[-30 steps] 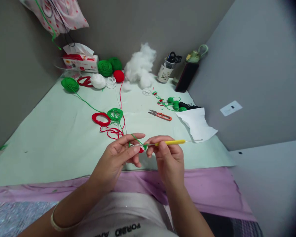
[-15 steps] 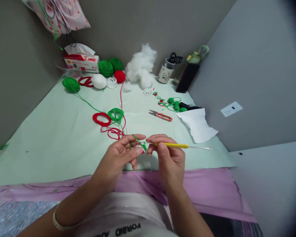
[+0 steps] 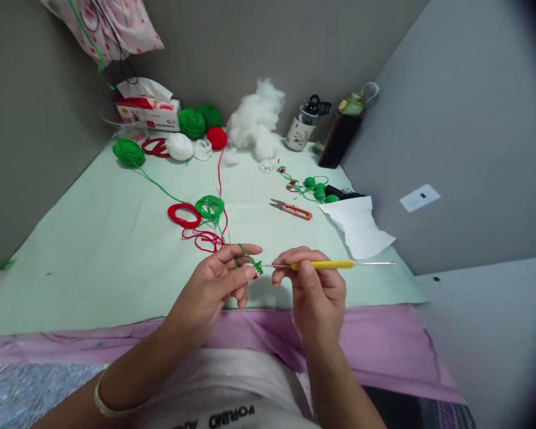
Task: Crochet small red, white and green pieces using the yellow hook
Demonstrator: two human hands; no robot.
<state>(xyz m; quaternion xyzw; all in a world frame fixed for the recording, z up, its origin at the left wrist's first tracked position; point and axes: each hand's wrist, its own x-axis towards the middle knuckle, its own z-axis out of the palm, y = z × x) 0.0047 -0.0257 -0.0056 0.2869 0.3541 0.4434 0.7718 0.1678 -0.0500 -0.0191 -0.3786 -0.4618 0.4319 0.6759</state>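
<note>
Between the thumb and fingers of my left hand (image 3: 218, 280) is a small crochet piece (image 3: 258, 270) in green, white and red. Green yarn (image 3: 246, 254) runs from it up over my raised left index finger. My right hand (image 3: 317, 292) is closed around the yellow handle of a crochet hook (image 3: 324, 264), held almost level. The hook's thin metal tip reaches left to the green edge of the piece; whether a loop sits on it is too small to tell. Behind my left hand lie a green yarn coil (image 3: 209, 208) and a red yarn coil (image 3: 184, 216).
Orange thread snips (image 3: 291, 209) lie beyond my right hand, beside a white paper (image 3: 360, 226) and small green crocheted balls (image 3: 320, 192). Along the back stand yarn balls (image 3: 192, 124), a tissue box (image 3: 148, 113), white stuffing (image 3: 256, 122), a cup (image 3: 301, 130) and a dark phone (image 3: 339, 140).
My right hand has moved right, drawing the hook with it, so less of the hook overlaps the crochet piece. My left hand and the piece have shifted slightly left.
</note>
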